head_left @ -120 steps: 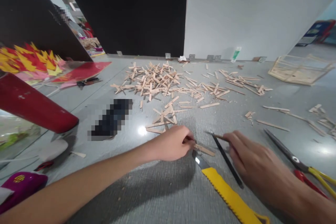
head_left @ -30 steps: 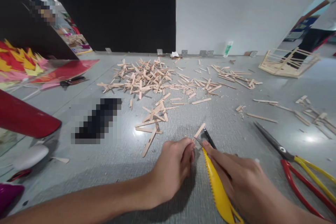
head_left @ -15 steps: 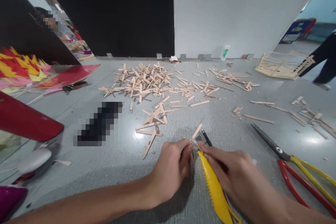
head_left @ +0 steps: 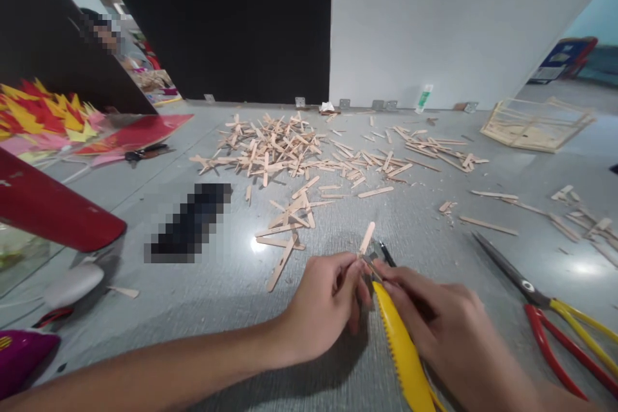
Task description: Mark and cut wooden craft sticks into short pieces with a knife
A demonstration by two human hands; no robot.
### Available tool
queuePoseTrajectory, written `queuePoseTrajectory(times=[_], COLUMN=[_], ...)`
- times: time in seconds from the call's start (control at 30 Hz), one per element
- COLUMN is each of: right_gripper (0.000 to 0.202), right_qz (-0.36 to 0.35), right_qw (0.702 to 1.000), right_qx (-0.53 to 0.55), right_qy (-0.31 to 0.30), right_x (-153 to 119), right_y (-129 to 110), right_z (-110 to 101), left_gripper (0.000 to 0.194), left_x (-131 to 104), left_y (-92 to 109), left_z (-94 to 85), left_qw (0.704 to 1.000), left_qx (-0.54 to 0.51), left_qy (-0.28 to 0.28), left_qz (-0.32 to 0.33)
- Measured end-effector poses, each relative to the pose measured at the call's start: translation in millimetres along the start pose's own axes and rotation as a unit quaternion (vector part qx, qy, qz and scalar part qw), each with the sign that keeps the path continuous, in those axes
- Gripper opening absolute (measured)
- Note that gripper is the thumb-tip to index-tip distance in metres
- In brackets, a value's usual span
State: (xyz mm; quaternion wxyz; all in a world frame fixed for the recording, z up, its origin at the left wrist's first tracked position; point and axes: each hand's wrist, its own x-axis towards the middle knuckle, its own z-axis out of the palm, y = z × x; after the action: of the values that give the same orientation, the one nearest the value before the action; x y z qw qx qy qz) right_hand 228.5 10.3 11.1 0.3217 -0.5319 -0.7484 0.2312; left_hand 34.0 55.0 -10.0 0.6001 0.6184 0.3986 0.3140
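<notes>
My left hand [head_left: 333,299] is closed, pinching a wooden craft stick [head_left: 367,238] whose rounded end points up and away. My right hand [head_left: 434,315] is closed on a small grey metal blade [head_left: 371,264], which meets the stick near the left fingertips. The blade's handle is hidden by the right fingers. Under and beside the right hand is a yellow toothed plastic piece [head_left: 403,347]; I cannot tell if the hand touches it. A black pen-like tool [head_left: 387,254] shows just beyond the right fingers.
A heap of craft sticks [head_left: 270,145] spreads over the grey table. Scissors [head_left: 531,293] with red and yellow handles lie at right, below a stick frame [head_left: 535,132]. A red cylinder [head_left: 62,206] and a white mouse-like object [head_left: 74,284] are at left. A partition [head_left: 217,26] stands behind.
The view has shifted slightly, so the table items appear farther right. The stick now stands more steeply, and the left fingers have come closer to the blade.
</notes>
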Motion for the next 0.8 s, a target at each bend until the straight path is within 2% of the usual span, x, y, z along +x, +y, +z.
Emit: queuePoseTrajectory(times=[0.1,0.17,0.3,0.43,0.6,0.7,0.8], right_gripper=[0.035,0.039,0.034,0.031,0.03,0.029,0.027], right_qz=[-0.138,-0.187,-0.167,-0.179,-0.19,-0.186,-0.155], right_qw=[0.982,0.966,0.97,0.967,0.965,0.967,0.977], right_qx=[-0.124,-0.181,-0.175,-0.173,-0.176,-0.164,-0.127], right_qy=[0.016,-0.001,0.028,0.046,0.052,0.064,0.073], right_x=[-7.1,-8.8,-5.0,0.9,4.1,4.5,2.6], right_y=[7.4,10.6,10.7,5.0,-6.6,-12.8,-15.8], right_z=[-1.5,-2.2,-0.9,-4.9,-17.5,-22.7,-24.7], left_gripper=[0.049,0.05,0.049,0.045,0.04,0.037,0.034], left_x=[3.9,5.6,5.3,2.8,-2.2,-6.2,-9.5], left_y=[3.4,6.8,12.9,16.4,22.0,24.2,25.2], left_z=[-0.5,0.7,5.6,6.9,0.2,-5.0,-8.5], left_qw=[0.998,0.995,0.987,0.983,0.996,0.999,0.987], left_qx=[-0.047,-0.081,-0.138,-0.173,-0.087,0.013,0.124], left_qy=[-0.021,-0.042,-0.07,-0.055,-0.013,0.011,0.031], left_qz=[-0.021,-0.035,-0.05,-0.029,0.015,0.049,0.094])
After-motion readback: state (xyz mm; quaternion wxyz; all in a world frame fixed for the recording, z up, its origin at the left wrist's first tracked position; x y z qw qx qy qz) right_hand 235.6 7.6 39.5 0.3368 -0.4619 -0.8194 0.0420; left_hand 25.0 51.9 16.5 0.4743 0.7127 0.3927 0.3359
